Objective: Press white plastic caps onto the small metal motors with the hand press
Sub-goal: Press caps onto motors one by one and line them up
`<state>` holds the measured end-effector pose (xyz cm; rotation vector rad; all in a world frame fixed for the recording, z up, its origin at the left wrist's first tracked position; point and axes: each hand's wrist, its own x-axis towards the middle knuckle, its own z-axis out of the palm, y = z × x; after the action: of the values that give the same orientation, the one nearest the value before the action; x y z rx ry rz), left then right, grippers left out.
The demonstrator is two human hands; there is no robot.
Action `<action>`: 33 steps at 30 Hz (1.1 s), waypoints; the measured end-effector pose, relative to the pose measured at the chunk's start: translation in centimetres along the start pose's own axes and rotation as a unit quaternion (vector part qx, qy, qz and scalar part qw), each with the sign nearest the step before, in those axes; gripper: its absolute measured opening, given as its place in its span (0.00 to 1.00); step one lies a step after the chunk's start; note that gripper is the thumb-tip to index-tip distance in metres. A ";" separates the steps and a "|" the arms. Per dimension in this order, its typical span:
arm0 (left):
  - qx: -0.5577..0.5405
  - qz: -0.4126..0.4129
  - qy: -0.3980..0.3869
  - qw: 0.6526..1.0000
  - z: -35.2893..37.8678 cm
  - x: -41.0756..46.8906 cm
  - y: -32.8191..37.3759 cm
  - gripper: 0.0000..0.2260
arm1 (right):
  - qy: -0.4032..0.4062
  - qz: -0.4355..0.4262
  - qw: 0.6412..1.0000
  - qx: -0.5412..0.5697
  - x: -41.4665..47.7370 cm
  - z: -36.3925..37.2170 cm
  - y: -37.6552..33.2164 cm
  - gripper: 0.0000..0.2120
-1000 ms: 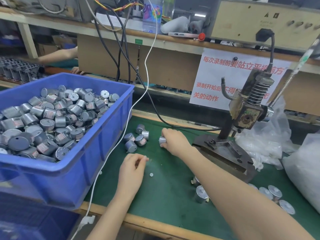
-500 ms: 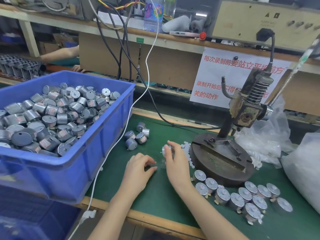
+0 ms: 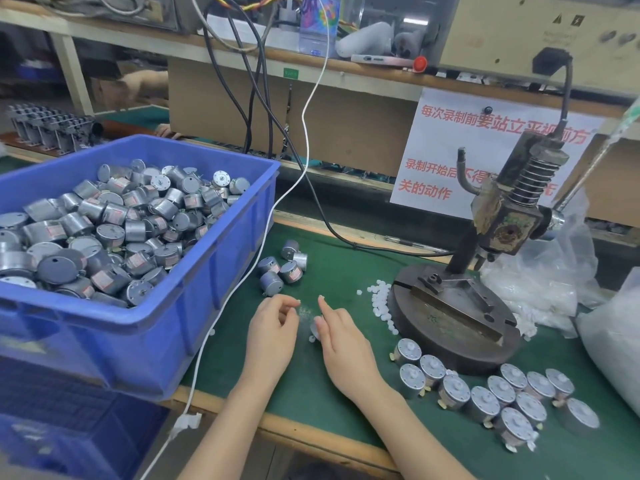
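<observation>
Nearest you, by the near right edge of the bench [image 3: 311,403], twelve capped motors [image 3: 483,403] stand finished, each with a white piece on top. Just beyond, mid-bench, your right hand [image 3: 346,351] holds one motor [image 3: 313,329] low over the mat between thumb and fingers. Your left hand [image 3: 273,330] is curled narrow, thumb to forefinger (whether it pinches a cap is too blurred to tell). I judge you are seating a cap before pressing.

Further on, loose white caps [image 3: 381,303] line the left side of the round base of the one hand press [image 3: 498,223]. There are roughly twenty, too small for a firm count, and the fixture on the base is bare. Five bare motors [image 3: 280,268] wait beyond your left hand. At the left edge, the blue bin [image 3: 156,334] is heaped with more motors than can be counted, so most of the work is left.
</observation>
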<state>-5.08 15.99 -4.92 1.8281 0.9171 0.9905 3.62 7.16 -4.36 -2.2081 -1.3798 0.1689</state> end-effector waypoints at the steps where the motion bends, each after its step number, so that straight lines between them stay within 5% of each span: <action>1: 0.000 -0.001 0.002 1.000 0.0 0.0 0.0 0.08 | -0.002 0.001 1.000 -0.004 0.0 0.0 0.0 0.22; 23: -0.013 -0.027 0.048 0.998 -0.5 -0.5 0.6 0.10 | 0.051 -0.013 0.987 -0.153 -0.5 0.6 -1.3 0.25; 26: 0.040 -0.001 0.109 0.993 -0.7 -0.6 0.8 0.10 | 0.171 -0.051 0.958 -0.223 -0.6 0.8 -2.2 0.25; 33: 0.210 -0.001 0.075 0.975 -0.3 -0.8 0.2 0.11 | 0.178 -0.056 0.961 -0.203 -0.6 1.5 -2.9 0.25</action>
<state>-5.63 15.32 -4.82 2.1175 1.2997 0.9993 0.40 8.17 -4.32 -2.3180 -1.4190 -0.5748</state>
